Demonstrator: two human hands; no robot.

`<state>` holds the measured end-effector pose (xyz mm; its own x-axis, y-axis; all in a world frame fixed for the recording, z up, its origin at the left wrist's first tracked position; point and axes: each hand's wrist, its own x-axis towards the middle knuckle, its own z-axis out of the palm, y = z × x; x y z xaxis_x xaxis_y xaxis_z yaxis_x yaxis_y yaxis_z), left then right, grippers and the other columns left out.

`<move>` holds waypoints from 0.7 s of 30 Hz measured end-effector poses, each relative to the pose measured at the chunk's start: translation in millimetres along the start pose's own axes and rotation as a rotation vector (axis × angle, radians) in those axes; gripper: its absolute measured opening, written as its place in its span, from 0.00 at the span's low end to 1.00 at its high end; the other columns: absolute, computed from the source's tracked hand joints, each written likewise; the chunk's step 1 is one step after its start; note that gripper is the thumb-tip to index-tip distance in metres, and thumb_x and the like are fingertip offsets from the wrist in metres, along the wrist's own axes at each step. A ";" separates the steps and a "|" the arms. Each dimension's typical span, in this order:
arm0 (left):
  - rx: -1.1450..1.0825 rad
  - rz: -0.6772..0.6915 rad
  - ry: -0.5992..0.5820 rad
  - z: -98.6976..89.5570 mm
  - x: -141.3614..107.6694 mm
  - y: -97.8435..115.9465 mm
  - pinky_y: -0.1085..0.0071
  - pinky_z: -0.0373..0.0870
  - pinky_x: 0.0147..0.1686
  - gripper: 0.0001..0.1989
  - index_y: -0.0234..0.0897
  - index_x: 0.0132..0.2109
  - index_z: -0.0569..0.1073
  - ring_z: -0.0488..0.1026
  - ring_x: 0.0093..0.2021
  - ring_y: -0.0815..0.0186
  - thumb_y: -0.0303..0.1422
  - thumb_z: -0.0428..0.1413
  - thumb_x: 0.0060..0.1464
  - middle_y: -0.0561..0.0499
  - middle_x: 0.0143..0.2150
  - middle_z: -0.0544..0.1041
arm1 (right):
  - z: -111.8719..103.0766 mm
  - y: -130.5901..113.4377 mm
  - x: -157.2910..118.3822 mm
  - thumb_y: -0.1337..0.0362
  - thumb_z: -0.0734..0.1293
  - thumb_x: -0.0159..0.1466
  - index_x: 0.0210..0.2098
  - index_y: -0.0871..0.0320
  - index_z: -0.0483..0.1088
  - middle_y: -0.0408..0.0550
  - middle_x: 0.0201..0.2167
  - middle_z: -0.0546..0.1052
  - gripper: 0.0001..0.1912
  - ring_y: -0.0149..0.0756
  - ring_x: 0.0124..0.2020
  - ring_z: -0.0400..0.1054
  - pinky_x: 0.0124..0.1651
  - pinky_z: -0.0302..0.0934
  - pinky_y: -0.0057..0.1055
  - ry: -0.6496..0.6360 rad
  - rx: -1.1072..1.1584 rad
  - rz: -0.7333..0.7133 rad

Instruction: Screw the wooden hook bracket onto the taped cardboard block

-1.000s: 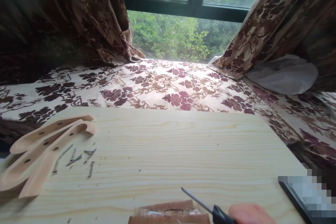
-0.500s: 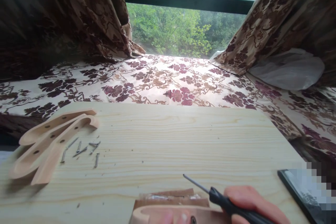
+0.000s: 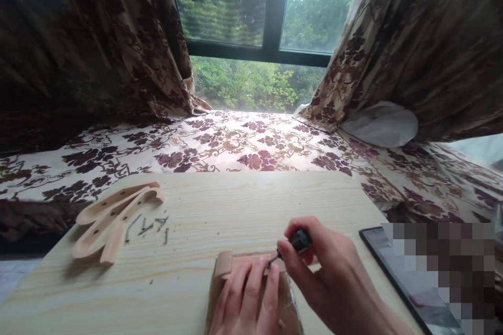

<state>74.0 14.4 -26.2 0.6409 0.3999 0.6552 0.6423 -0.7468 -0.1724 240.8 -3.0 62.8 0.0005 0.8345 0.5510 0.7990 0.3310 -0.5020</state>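
My right hand (image 3: pixel 326 267) is closed around the black handle of a screwdriver (image 3: pixel 299 241). The shaft slants down and left, its tip at a dark hole or screw head in a pale curved wooden piece (image 3: pixel 225 263). My left hand (image 3: pixel 249 296) lies with fingers stretched and slightly apart across that wooden piece, pressing on it; the thumb is hidden. Beneath is a brown, plastic-wrapped block or packet (image 3: pixel 290 306), partly covered by the fingers. Further left, several similar curved wooden pieces (image 3: pixel 113 214) with dark holes lie together, beside several loose screws (image 3: pixel 147 229).
A light wooden board (image 3: pixel 188 204) forms the work surface, with small dark crumbs on it. A dark-edged tablet-like panel (image 3: pixel 396 267), partly pixelated, lies at its right edge. Behind are flowered cloth (image 3: pixel 220 141), curtains (image 3: pixel 133 63), a window and a white bag (image 3: pixel 381 123).
The view has tilted up and shifted. My right hand has turned the screwdriver from pointing away to pointing down at the wooden piece. My left fingers now show fully on top of it.
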 end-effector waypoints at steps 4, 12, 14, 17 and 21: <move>-0.013 -0.005 0.072 0.3 3.1 0.0 0.66 0.57 0.49 0.27 0.36 0.51 0.71 0.66 0.49 0.60 0.52 0.42 0.60 0.48 0.46 0.75 | -1.3 -2.2 7.1 0.64 0.59 0.66 0.33 0.55 0.61 0.37 0.20 0.66 0.05 0.27 0.21 0.61 0.26 0.52 0.24 -0.075 -0.039 0.010; 0.042 0.068 0.006 11.6 -7.9 -3.0 0.62 0.58 0.51 0.30 0.34 0.56 0.67 0.64 0.53 0.55 0.48 0.53 0.50 0.45 0.53 0.71 | -10.7 -13.0 20.7 0.65 0.59 0.65 0.34 0.56 0.62 0.41 0.24 0.69 0.03 0.30 0.25 0.61 0.30 0.51 0.26 -0.309 -0.076 -0.006; 0.050 0.074 0.012 12.6 -8.0 -2.9 0.62 0.59 0.52 0.31 0.33 0.56 0.67 0.65 0.54 0.55 0.47 0.53 0.49 0.44 0.54 0.71 | -12.5 -14.4 26.1 0.64 0.58 0.65 0.34 0.56 0.61 0.42 0.25 0.70 0.04 0.31 0.26 0.61 0.30 0.51 0.27 -0.357 -0.096 0.005; 0.071 0.085 0.023 12.2 -5.7 -2.3 0.61 0.60 0.51 0.33 0.31 0.57 0.66 0.66 0.53 0.54 0.46 0.54 0.48 0.43 0.54 0.71 | -13.4 -13.3 36.1 0.62 0.59 0.65 0.35 0.56 0.61 0.44 0.27 0.73 0.05 0.32 0.27 0.64 0.32 0.52 0.27 -0.425 -0.085 0.055; 0.068 0.088 0.008 10.2 -3.2 -5.0 0.60 0.62 0.50 0.33 0.30 0.57 0.66 0.67 0.51 0.54 0.46 0.55 0.46 0.43 0.53 0.72 | -11.1 -8.4 47.3 0.60 0.60 0.64 0.34 0.55 0.62 0.45 0.28 0.76 0.05 0.33 0.28 0.65 0.32 0.52 0.27 -0.477 -0.088 0.112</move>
<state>73.1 22.2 -35.0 0.6924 0.3300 0.6416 0.6112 -0.7409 -0.2784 240.7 28.7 100.4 -0.1698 0.9781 0.1204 0.8576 0.2069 -0.4709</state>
